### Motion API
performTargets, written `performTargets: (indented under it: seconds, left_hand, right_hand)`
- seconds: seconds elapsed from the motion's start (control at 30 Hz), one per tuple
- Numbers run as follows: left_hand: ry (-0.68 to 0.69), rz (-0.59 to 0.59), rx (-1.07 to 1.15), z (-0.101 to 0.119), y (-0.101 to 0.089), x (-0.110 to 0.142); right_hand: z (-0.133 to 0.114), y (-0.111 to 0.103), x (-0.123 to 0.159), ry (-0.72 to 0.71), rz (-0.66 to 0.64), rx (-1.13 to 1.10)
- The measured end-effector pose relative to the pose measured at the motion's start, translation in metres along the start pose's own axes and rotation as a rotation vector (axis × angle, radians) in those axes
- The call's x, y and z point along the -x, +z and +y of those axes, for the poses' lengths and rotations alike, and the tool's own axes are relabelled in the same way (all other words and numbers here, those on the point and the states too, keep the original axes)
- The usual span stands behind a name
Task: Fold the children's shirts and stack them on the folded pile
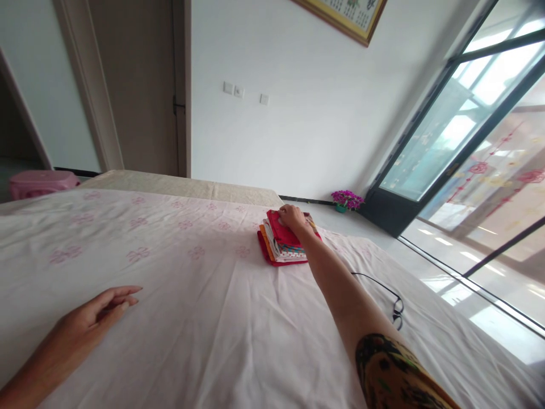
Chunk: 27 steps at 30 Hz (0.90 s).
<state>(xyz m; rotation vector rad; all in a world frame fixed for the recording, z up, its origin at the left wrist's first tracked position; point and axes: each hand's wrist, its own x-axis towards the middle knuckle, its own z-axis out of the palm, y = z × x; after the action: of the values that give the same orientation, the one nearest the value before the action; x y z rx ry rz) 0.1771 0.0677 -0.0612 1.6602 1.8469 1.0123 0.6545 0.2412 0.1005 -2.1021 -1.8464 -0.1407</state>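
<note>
A small stack of folded cloths (pixel 272 245) in red, orange, white and blue patterns lies on the white bed sheet. On top of it, toward the far edge, is my right hand (pixel 293 217), its fingers bent down and closed on the folded red cloth (pixel 281 230). The fingertips are partly hidden. My left hand (pixel 100 309) is over the sheet at the lower left, holding nothing. Its fingers are loosely stretched, with the thumb a little apart.
The white sheet (pixel 187 318) with pink flowers is wrinkled. Black-framed glasses (pixel 397 307) lie right of my right forearm. A pink stool (pixel 45 183) stands at far left. Purple flowers in a green pot (pixel 347 200) stand on the floor by the glass door (pixel 430 147).
</note>
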Motion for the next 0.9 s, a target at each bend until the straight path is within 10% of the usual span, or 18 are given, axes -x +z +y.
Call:
performTargets:
  seconds: [0.1,0.43,0.9]
  left_hand:
    - [-0.049,-0.165,0.142,0.0,-0.002,0.0]
    - [-0.02,-0.197,0.089,0.008,-0.006,0.002]
    - [0.003,-0.232,0.119,0.002,-0.004,0.001]
  right_hand:
    - [-0.003,-0.012,0.011,-0.012,0.085,-0.034]
    - [-0.039,-0.009,0.102,-0.138,0.141,0.09]
    - [-0.038,0.005,0.107,-0.066,0.186,0.144]
